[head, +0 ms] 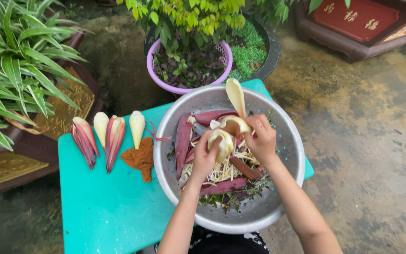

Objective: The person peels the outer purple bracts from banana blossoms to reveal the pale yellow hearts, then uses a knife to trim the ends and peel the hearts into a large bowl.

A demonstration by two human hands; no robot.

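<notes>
Over the metal colander (285, 188), in the head view, both hands work one pale banana-blossom heart (226, 136): the left hand (206, 157) has its fingers closed round the lower body of the heart, and the right hand (261, 139) grips its upper part, fingers pinching a cream bract (236, 96) that stands peeled upward toward the far rim. The heart is held just above the heap of red bracts (184, 141) and pale florets (222, 171) already lying in the colander. Risk noted: the bract looks thin and may tear short if pulled sideways; a slip of either grip would likely drop the heart into the heap, a small matter. The graver hazard is position, since the colander overhangs the near and right edges of the teal table (104, 207), and a downward press on its near rim could tip it off. Open room lies to the left, on bare tabletop below the row of trimmed blossom pieces (113, 138) and the brown leaf (140, 157). To the far side a purple basket of greens (189, 66) stands close to the colander rim, leaving little clearance there. Wet concrete (367, 141) lies to the right.
</notes>
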